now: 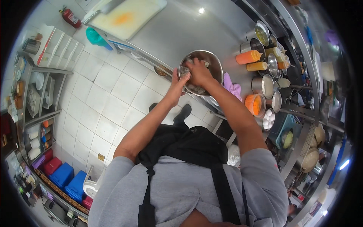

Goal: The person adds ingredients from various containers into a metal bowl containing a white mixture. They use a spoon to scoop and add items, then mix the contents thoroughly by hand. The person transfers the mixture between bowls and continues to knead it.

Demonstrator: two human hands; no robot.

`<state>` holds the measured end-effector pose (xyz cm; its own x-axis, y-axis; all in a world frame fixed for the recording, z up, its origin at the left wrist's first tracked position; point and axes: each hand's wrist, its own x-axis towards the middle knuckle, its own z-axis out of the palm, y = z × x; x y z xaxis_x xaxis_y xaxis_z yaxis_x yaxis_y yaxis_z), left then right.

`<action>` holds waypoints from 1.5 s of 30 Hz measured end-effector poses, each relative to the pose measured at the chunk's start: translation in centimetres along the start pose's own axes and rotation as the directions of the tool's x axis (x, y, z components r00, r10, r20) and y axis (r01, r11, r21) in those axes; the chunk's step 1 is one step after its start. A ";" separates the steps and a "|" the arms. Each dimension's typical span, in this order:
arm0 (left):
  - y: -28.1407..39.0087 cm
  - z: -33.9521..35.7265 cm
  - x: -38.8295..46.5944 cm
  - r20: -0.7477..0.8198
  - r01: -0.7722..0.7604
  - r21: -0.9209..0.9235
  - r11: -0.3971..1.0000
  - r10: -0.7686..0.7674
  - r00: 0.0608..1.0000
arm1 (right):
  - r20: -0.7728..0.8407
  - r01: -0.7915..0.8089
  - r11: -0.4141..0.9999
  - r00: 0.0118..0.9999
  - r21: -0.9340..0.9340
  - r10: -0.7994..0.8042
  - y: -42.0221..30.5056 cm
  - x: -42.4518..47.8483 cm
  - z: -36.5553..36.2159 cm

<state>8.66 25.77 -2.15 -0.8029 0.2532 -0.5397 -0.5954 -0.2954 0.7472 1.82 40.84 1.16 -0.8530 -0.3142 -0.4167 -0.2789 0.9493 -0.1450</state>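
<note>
Before me is a round stainless steel bowl (217,63) at the worktop's front edge, with wet greyish pieces of raw food (195,89) inside, perhaps shrimp. My left hand (178,86) grips the near-left rim, its thumb reaching over the inside. Inside the bowl, my right hand (199,71) has its fingers down among the pieces. Those fingertips are partly hidden by the food, so whether they grasp any of it is unclear. A lilac cloth (232,87) lies just right of the bowl.
The steel worktop (175,31) carries a white cutting board (127,20) with an orange stain. Squeeze bottles (248,57), metal containers (262,86), an orange-filled tub (255,105) and eggs (268,119) line the right. Behind the tiled floor (113,99) stands a shelf unit (42,116).
</note>
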 end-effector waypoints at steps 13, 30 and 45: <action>-1.2 0.1 2.2 -0.094 -0.139 -0.003 0.990 0.138 0.986 | 0.099 -0.251 0.890 0.968 0.381 0.231 3.8 4.0 3.1; -1.3 -0.6 3.8 -0.144 -0.310 -0.022 0.950 0.304 0.942 | 0.072 -0.052 0.997 0.996 0.059 0.047 0.3 -1.4 -1.1; 4.7 -2.7 1.7 0.165 -0.023 0.000 1.000 0.022 0.986 | 0.225 -0.088 0.994 0.972 0.062 0.072 -0.3 4.3 0.3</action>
<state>4.47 22.34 -0.59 -0.8002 0.3948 -0.4515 -0.5769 -0.3010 0.7593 -1.67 39.16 -0.86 -0.7498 -0.2388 -0.6170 -0.1747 0.9709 -0.1635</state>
